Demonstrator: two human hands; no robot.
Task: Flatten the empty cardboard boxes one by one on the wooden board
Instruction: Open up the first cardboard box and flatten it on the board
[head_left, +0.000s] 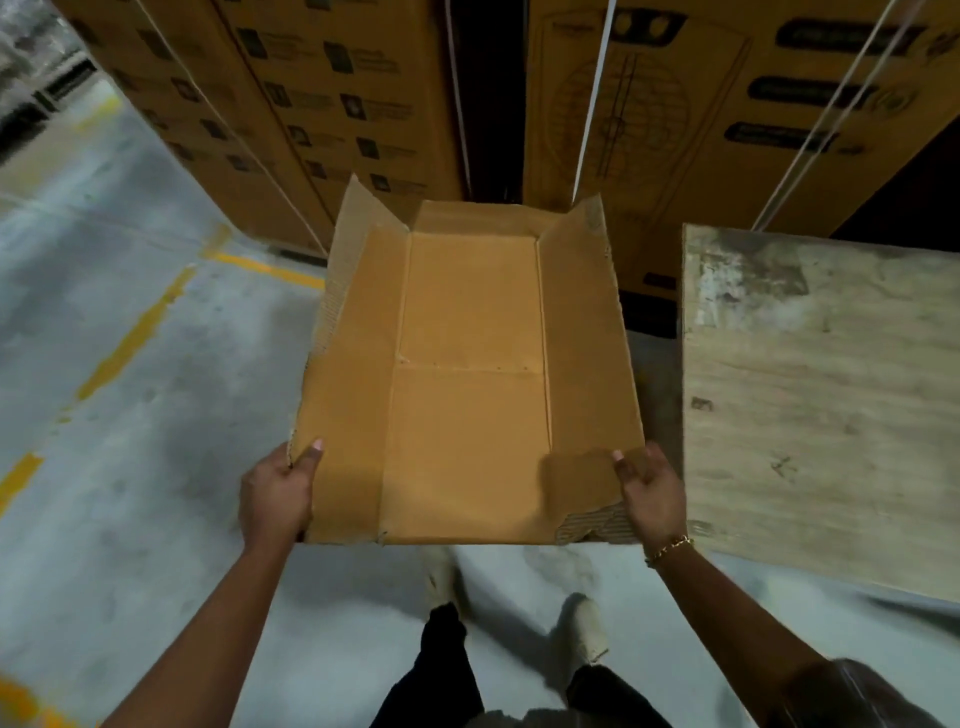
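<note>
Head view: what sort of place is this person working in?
Probably a warehouse or storeroom: tall strapped cartons stand ahead, and the bare concrete floor is marked with yellow painted lines.

Dim, warm indoor light — soft shadows lie across the near end of the cardboard box (467, 322) and the floor (130, 467). Shoes (587, 629) blurred; wide-angle edges bend.

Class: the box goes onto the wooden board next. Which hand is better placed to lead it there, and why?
Probably right. The right hand grips the cardboard box on the side nearest the wooden board; the left hand holds the opposite side.
</note>
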